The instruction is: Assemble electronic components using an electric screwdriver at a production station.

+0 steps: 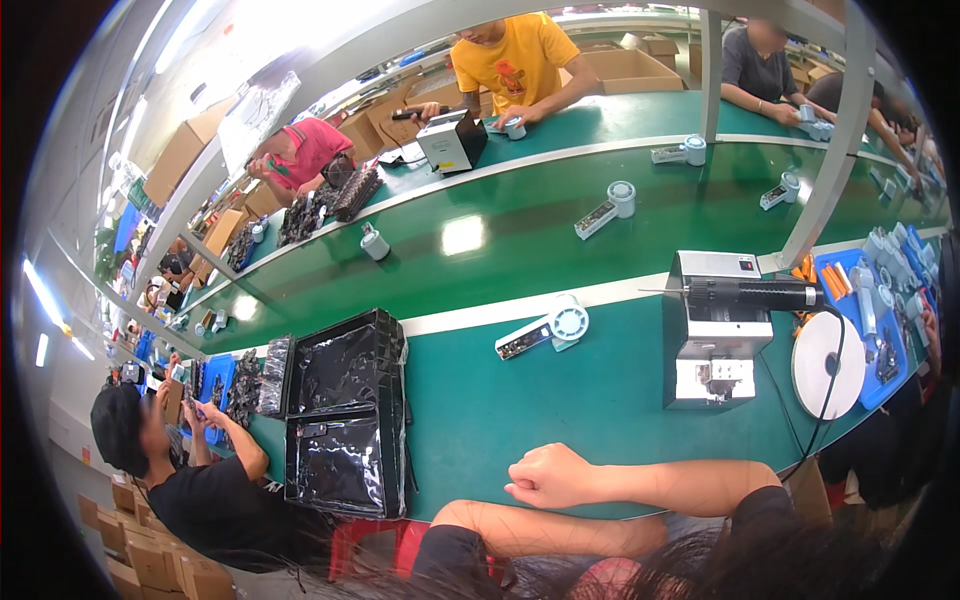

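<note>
My right hand (550,476) rests at the near edge of the green bench, its fingers curled into a fist with nothing seen in it. My left forearm lies across below it, and the left hand is out of sight. Beyond the fist, apart from it, lies a light-blue handheld fan (570,322) with its handle open and a circuit board showing. To the right an electric screwdriver (750,293) lies across the top of a black and silver screw feeder (716,345). Neither hand touches these.
A black plastic-lined tray (345,362) stands at left. At right are a white reel (828,366) and a blue bin (872,395) of fan parts. Beyond a pale rail, a green conveyor (500,225) carries several fans. Metal posts rise there. Co-workers sit opposite and at left.
</note>
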`<state>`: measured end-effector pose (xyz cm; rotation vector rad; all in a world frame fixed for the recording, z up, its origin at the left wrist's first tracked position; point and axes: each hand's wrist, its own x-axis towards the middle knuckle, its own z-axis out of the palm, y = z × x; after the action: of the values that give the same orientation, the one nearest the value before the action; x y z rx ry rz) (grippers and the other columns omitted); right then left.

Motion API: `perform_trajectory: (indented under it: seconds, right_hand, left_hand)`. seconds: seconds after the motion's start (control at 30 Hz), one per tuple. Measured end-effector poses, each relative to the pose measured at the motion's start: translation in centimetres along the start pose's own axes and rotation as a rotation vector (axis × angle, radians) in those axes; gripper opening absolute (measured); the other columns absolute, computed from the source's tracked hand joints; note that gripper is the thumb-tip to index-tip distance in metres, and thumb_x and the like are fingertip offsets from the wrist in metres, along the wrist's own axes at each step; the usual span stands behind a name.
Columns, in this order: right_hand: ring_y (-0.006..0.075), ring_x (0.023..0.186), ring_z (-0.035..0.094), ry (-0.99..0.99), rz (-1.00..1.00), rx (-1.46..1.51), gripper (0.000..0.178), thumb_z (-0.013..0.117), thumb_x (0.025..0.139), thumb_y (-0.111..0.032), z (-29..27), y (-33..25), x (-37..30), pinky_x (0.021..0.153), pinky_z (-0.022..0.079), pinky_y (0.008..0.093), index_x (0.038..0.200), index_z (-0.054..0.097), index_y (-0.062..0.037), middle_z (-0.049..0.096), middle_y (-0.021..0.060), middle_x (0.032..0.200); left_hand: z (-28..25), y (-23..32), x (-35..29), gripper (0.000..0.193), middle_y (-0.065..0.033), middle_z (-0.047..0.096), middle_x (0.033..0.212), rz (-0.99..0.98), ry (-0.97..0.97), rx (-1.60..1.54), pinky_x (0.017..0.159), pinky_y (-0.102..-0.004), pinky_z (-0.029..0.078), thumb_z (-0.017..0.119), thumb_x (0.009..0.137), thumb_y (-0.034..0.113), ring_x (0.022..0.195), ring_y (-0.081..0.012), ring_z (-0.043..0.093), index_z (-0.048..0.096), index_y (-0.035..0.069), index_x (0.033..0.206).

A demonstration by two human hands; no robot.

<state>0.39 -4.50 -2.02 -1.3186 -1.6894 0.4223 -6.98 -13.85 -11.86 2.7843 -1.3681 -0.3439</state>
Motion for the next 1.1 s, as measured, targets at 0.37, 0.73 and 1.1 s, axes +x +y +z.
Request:
perform_trajectory:
  seconds: [0.37,0.73,1.1]
  right_hand:
    - [0.0272,0.053,0.055,-0.004,-0.009,-0.007,0.036,0.069,0.086,-0.017,-0.2,0.0,0.0,0.048,0.042,0.0421,0.062,0.043,-0.0106,0.048,0.0057,0.054]
    - [0.0275,0.053,0.055,0.002,-0.018,-0.012,0.037,0.069,0.086,-0.018,-0.2,0.0,0.0,0.047,0.042,0.0421,0.062,0.043,-0.0107,0.047,0.0059,0.054]
    - [0.0274,0.053,0.055,0.003,-0.016,0.004,0.037,0.069,0.087,-0.018,-0.1,0.1,0.0,0.047,0.042,0.0422,0.062,0.042,-0.0105,0.047,0.0057,0.053]
  left_hand:
    - [0.6,0.4,0.6,0.013,-0.0071,0.072,0.079,-0.058,-0.088,0.051,0.087,-0.0404,0.045,0.066,0.077,0.021,0.081,-0.0271,0.069,0.070,0.011,0.084]
    - [0.0,0.1,0.6,0.012,-0.0085,0.071,0.077,-0.073,-0.090,-0.035,0.091,-0.0409,0.044,0.065,0.077,0.018,0.081,-0.0285,0.069,0.070,0.009,0.083]
    - [0.9,0.2,0.5,0.012,-0.0108,0.071,0.077,-0.053,-0.064,-0.196,0.088,-0.0406,0.047,0.065,0.075,0.016,0.084,-0.0303,0.068,0.070,0.008,0.082]
